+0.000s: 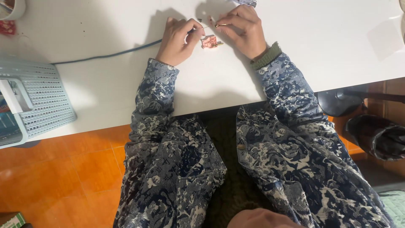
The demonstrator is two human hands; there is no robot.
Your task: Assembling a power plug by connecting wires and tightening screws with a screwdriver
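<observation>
Gold-tipped thin metal pin (220, 25) sits pinched in the fingertips of the right hand (241, 28), while the left hand (179, 40) pinches its fine wire end. Between both hands a small pink rectangular piece (209, 42) lies on the white tabletop (320, 38). A dark blue cable (109, 54) trails away beside the left wrist.

— What packaging do we record on this table?

— We note a small foil-like packet (246, 2), bluish and silvery, at the far edge, largely cut off by the frame. A red wrapper (7, 27) lies at the far left, beside a white cup.

— Anything on the floor?

— We see one box corner (12, 220), green and white, bottom left. No screens or signs.
</observation>
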